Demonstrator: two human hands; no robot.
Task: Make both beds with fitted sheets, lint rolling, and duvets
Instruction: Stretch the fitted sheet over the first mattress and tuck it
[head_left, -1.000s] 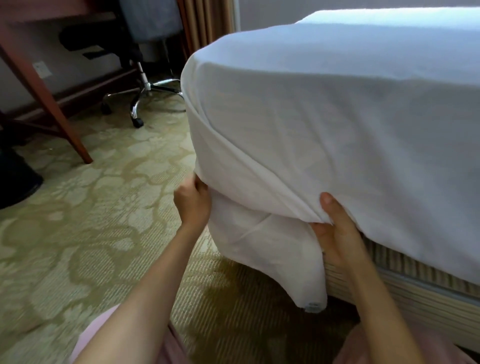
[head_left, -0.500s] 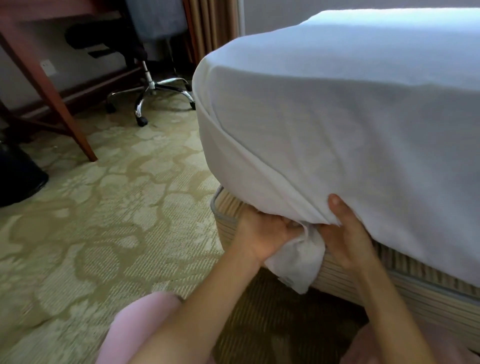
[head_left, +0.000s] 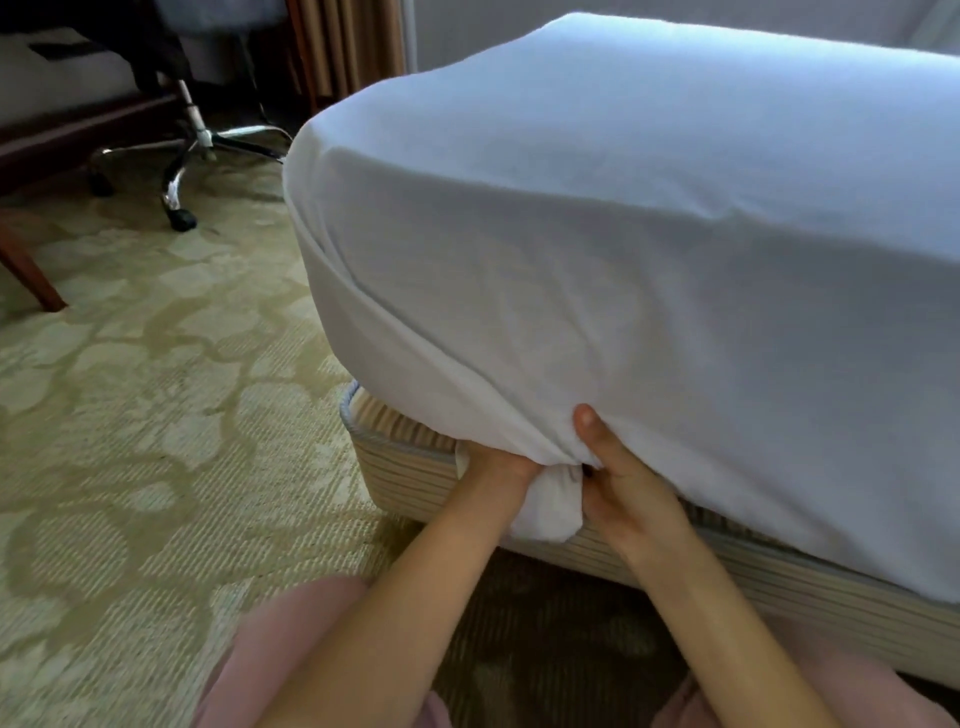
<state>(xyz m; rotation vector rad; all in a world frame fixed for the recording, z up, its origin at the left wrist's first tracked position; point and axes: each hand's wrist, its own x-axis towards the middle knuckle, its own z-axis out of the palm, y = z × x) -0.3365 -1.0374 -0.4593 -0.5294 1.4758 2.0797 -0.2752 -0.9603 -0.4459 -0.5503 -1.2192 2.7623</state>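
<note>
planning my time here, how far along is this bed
Done: the sheet lies smooth over the top and round the corner. In hand: the left hand and right hand bunch its loose tail at the lower edge, above the striped base. Left: the tail hangs out, not yet tucked under, and nothing lies on the sheet, so the later steps remain.

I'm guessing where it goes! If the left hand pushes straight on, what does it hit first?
Probably the bunched white sheet above the striped bed base. The left hand hides its fingers, so I'm unsure.
</note>
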